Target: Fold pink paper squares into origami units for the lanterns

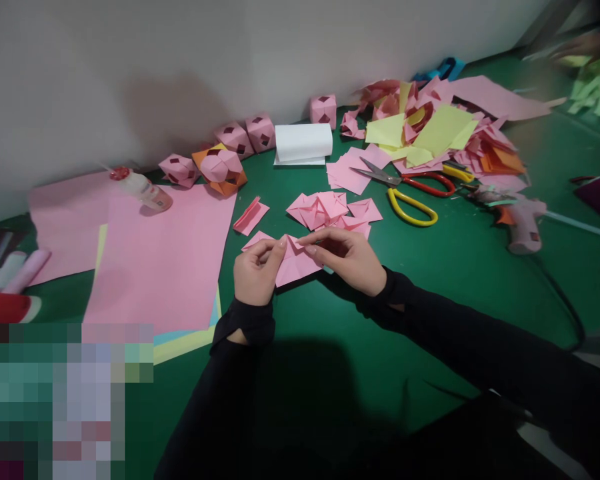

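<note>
Between my two hands is a pink sheet of folding paper [299,267] with creases across it, held just above the green table. My left hand [257,270] pinches its upper left part between thumb and fingers. At the upper right, the thumb and index finger of my right hand [353,260] close on a raised fold. Just beyond lies a heap of folded pink paper pieces [323,210]. A narrow folded pink strip [251,216] rests by itself to the left of that heap.
Scissors [395,183] with red and yellow handles lie right of the heap, near a glue gun [523,223]. Pink sheets [163,260] spread on the left under a small bottle [143,191]. Pink paper balls [234,139] and a white roll [304,141] line the wall. Paper scraps [440,130] pile behind.
</note>
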{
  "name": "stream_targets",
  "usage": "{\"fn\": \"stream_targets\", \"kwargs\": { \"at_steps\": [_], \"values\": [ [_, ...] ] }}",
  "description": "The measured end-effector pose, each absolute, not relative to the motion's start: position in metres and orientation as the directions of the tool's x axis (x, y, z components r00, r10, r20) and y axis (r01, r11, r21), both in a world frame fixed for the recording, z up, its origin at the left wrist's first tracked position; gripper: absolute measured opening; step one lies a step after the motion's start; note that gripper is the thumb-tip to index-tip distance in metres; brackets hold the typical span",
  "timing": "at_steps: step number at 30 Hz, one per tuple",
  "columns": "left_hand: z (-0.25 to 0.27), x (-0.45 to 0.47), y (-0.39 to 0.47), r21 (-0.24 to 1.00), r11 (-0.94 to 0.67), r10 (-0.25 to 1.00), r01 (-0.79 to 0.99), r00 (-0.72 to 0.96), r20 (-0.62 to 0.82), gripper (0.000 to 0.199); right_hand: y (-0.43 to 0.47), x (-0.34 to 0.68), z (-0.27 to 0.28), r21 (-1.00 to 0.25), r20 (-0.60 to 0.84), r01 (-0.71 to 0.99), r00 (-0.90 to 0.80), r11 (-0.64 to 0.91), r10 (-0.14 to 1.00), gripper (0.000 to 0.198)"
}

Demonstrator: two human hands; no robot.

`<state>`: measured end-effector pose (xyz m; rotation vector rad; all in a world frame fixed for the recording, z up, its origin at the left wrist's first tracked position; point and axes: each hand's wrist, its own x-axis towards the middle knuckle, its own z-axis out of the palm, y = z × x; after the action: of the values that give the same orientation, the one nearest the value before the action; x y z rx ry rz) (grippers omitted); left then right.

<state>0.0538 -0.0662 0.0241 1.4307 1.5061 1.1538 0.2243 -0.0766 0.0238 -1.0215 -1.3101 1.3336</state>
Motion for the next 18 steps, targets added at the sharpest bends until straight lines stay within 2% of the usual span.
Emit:
{"fn": "stream_targets", "kwargs": {
  "at_steps": [10, 18],
  "values": [
    [0.0314, 0.0592, -0.0696, 0.968, -0.025, 0.997, 0.249, -0.065, 0.042, 0.017, -0.0774, 0.2244, 0.0248, -0.998, 0.059, -0.046, -0.195, 0.051, 0.979, 0.015],
    [0.0299, 0.0557, -0.0686, 0.970, -0.090, 0.996, 0.224, 0.039, 0.084, 0.021, -0.0749, 0.2256, 0.0268, -0.991, 0.025, -0.132, -0.211, -0.003, 0.977, 0.015]
  ]
}}
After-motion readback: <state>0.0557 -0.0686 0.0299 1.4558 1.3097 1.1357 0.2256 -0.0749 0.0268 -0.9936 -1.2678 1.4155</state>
